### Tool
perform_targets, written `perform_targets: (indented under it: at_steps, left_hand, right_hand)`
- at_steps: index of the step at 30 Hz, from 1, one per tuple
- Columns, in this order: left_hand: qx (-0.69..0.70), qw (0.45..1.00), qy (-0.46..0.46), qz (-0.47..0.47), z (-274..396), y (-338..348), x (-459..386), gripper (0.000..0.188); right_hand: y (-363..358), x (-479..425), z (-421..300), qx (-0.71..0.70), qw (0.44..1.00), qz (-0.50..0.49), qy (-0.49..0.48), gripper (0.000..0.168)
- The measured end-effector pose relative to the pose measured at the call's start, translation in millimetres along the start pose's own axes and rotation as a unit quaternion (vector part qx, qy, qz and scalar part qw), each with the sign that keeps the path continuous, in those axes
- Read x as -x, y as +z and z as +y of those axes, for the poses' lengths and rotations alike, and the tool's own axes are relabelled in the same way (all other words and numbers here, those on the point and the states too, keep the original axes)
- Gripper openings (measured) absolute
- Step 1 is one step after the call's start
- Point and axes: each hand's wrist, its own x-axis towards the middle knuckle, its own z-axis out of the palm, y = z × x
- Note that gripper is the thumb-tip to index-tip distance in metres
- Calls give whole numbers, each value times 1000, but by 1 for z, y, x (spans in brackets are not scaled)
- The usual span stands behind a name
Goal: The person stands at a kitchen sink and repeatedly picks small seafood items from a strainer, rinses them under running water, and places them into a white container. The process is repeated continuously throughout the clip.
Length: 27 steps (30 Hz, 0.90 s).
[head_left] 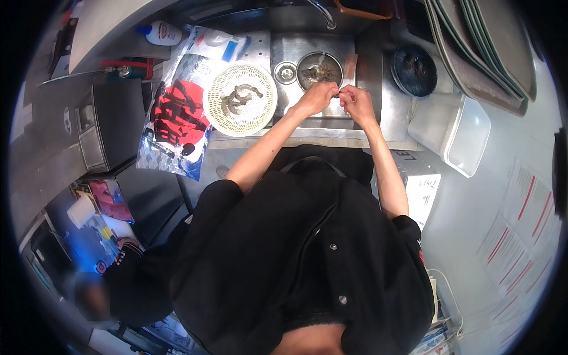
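My left hand (320, 96) and my right hand (356, 103) meet over the front of the stainless-steel sink (306, 42). Between their fingertips they pinch a small dark piece (337, 94), apparently a shrimp, mostly hidden by the fingers. Just beyond them a round metal bowl (302, 59) sits in the basin with greyish raw shrimp (323, 73) in it, and a thin stream of water seems to fall there. To the left, a cream plastic colander (212, 111) holds several raw shrimp (237, 101). A dark blue bowl (398, 73) with brownish scraps stands right of the basin.
A large printed plastic bag (177, 120) lies left of the colander, near a white pump bottle (165, 33). The faucet (329, 21) arches over the sink's back. Stacked trays (479, 53) and a translucent plastic tub (470, 133) stand right. Another person's sleeve (137, 270) is at lower left.
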Motion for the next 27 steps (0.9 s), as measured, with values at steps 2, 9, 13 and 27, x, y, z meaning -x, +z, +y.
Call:
perform_targets:
  at_steps: [2,9,13,27]
  left_hand:
    - [21,1000,2,14,1,-1,0,21]
    - [-106,986,81,104,-39,41,-7,20]
    - [-333,924,35,183,-36,70,5,18]
    - [54,982,-169,58,-21,35,3,39]
  right_hand:
    - [1,-4,1,-21,1000,-2,-13,9]
    - [-1,-19,47,-74,997,24,-19,11]
    - [18,-16,54,138,988,73,-15,29]
    - [-20,-14,40,-263,949,-157,72,12]
